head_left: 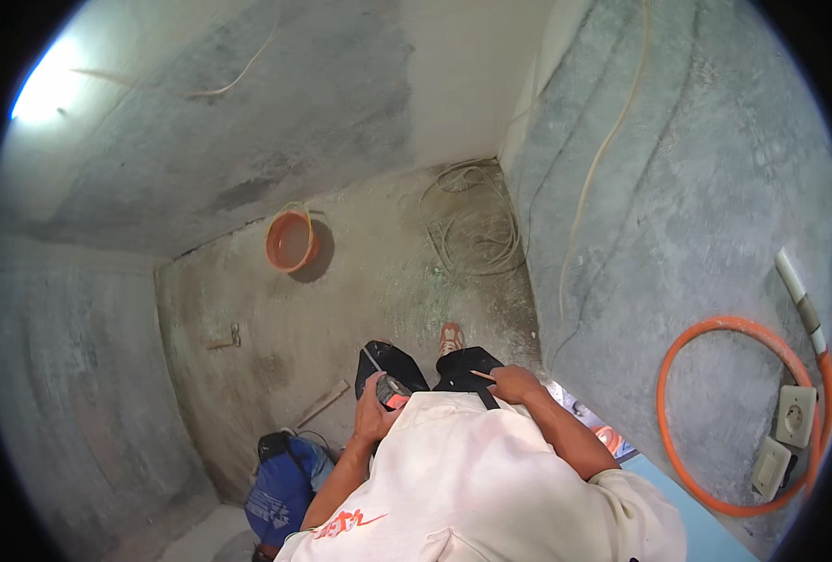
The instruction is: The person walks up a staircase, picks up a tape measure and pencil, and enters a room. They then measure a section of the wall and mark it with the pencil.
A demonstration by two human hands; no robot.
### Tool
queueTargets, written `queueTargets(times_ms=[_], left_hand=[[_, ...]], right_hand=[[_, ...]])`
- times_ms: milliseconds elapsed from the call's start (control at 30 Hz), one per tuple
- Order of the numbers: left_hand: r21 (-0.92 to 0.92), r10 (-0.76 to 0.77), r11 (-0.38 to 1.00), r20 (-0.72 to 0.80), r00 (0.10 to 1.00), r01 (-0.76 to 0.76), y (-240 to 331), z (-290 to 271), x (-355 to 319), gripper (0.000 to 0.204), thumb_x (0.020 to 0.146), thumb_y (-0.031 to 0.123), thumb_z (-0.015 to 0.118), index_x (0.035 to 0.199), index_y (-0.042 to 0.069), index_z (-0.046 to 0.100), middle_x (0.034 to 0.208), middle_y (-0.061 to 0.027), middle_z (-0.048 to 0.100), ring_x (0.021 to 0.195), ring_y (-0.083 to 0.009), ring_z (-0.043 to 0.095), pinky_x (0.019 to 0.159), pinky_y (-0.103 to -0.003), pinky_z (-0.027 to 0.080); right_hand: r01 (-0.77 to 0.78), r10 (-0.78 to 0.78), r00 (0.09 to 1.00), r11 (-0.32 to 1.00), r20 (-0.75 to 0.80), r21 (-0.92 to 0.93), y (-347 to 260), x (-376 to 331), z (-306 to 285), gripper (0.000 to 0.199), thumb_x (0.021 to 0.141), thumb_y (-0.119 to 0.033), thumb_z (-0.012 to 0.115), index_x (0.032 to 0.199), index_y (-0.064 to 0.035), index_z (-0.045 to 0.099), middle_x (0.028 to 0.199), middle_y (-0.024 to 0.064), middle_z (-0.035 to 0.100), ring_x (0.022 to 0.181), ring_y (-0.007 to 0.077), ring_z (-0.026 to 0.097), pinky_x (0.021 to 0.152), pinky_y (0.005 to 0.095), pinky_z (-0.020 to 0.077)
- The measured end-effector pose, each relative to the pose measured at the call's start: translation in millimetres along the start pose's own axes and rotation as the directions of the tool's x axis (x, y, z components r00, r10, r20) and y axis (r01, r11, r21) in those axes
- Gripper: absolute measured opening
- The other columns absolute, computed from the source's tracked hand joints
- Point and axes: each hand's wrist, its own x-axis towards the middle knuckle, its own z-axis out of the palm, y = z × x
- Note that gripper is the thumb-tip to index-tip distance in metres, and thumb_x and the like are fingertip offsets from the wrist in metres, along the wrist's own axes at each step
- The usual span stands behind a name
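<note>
My left hand [372, 414] is closed around a black and red tape measure [393, 392], held low in front of my body. A thin pale strip [371, 357] sticks out past it, over my dark trouser leg. In my right hand [517, 383], the fingers pinch a short, thin, light-brown stick that looks like a pencil [482, 376], its end pointing left. The two hands are apart, on either side of my pale shirt.
An orange bucket [290, 242] stands on the dusty floor ahead, left of a coiled cable [477, 234]. Wood strips [324, 404] and a blue bag [280, 492] lie at left. An orange conduit loop [664, 403] and sockets [794, 416] hang on the right wall.
</note>
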Motion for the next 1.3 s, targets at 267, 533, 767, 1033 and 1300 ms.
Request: queueTargets(times_ms=[267,533,767,1033,1300], left_hand=[[-0.441,-0.099,0.88,0.191,0.977,0.175,36,-51,151,0.073,0.077,0.026,0.092,0.132,-0.001,0.05,0.102,-0.0097,0.071,0.094,-0.0183,0.069,0.087,-0.037,0.055],[-0.057,-0.016,0.997,0.466,0.885,0.048,69,-138,326,0.087,0.074,0.037,0.092,0.14,0.004,0.047,0.115,-0.0161,0.069,0.103,-0.0281,0.07,0.093,-0.039,0.055],[0.124,0.038,0.978,0.684,0.729,-0.167,76,-174,416,0.095,0.073,0.047,0.09,0.144,0.004,0.044,0.12,-0.0226,0.068,0.112,-0.0379,0.07,0.097,-0.044,0.055],[-0.124,0.001,0.985,0.707,0.707,0.123,66,-153,433,0.082,0.076,0.027,0.09,0.137,-0.004,0.044,0.104,-0.0128,0.072,0.096,-0.0223,0.072,0.089,-0.036,0.056],[-0.078,-0.228,0.921,0.686,0.691,0.382,78,-180,365,0.073,0.084,0.03,0.086,0.135,0.0,0.044,0.099,-0.0107,0.073,0.092,-0.0189,0.071,0.085,-0.034,0.058]], right_hand=[[0.119,-0.093,0.99,0.953,-0.106,0.279,-9,60,-60,0.025,0.088,-0.025,0.071,0.102,-0.0051,0.076,0.099,0.0261,0.073,0.099,0.0434,0.07,0.087,0.0516,0.0546],[0.018,0.088,0.946,0.946,-0.311,0.324,-94,101,-134,0.025,0.09,-0.026,0.072,0.111,-0.0121,0.067,0.112,0.0172,0.062,0.096,0.039,0.069,0.082,0.0492,0.0573],[-0.217,0.273,0.933,0.947,-0.236,0.237,-148,107,-162,0.024,0.094,-0.031,0.07,0.103,-0.0087,0.07,0.099,0.0172,0.067,0.092,0.0346,0.072,0.081,0.0486,0.0582],[-0.044,0.057,0.998,0.817,-0.004,0.575,-121,118,-174,0.032,0.101,-0.032,0.06,0.102,-0.0022,0.072,0.098,0.0227,0.072,0.094,0.0404,0.071,0.083,0.0506,0.0542],[-0.074,-0.203,0.96,0.476,0.192,0.876,-74,83,-173,0.029,0.1,-0.031,0.059,0.099,-0.0055,0.073,0.08,0.0077,0.071,0.071,0.0101,0.058,0.067,0.0324,0.0499]])
